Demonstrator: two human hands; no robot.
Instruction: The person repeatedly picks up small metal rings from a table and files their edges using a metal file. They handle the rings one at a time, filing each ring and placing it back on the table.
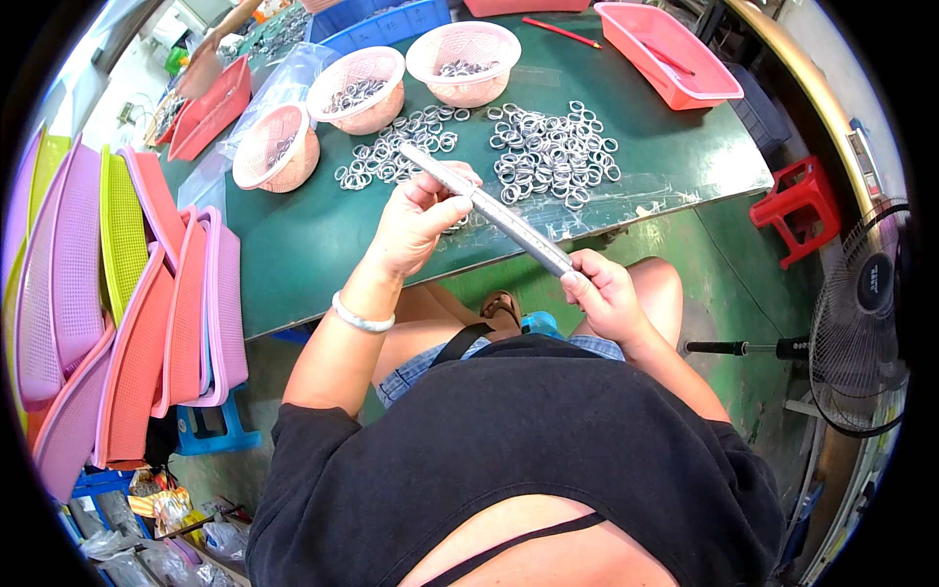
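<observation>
- Nearest the camera, a black short-sleeved fabric top (528, 430) is worn by the person, whose lap is partly covered by it.
- A long, tapered grey metal rod (518, 230) is held slantwise over the near edge of a dark green flat-topped table (699, 161).
- The rod is gripped by both hands, which are kept apart: its middle is clasped between the fingers and thumb of the left hand (430, 210), and its lower end is pinched by the right hand (602, 291).
- Beyond the rod, silver-coloured round metal rings are heaped in a left pile (381, 161) and a right pile (553, 157); the left pile is partly hidden by the rod.
- Three round pale-pink plastic baskets are set behind and beside the piles. Only a few rings are seen in the left basket (298, 174); more are held in the middle basket (380, 115) and the right basket (471, 94).
- A red pencil-like stick (675, 61) is contained in a rectangular coral-pink plastic tray (719, 86) at the table's far right.
- Small grey pieces are held in a blue plastic crate (391, 29); their kind cannot be told.
- Purple, green and coral perforated plastic baskets (132, 362) are nested upright at the left.
</observation>
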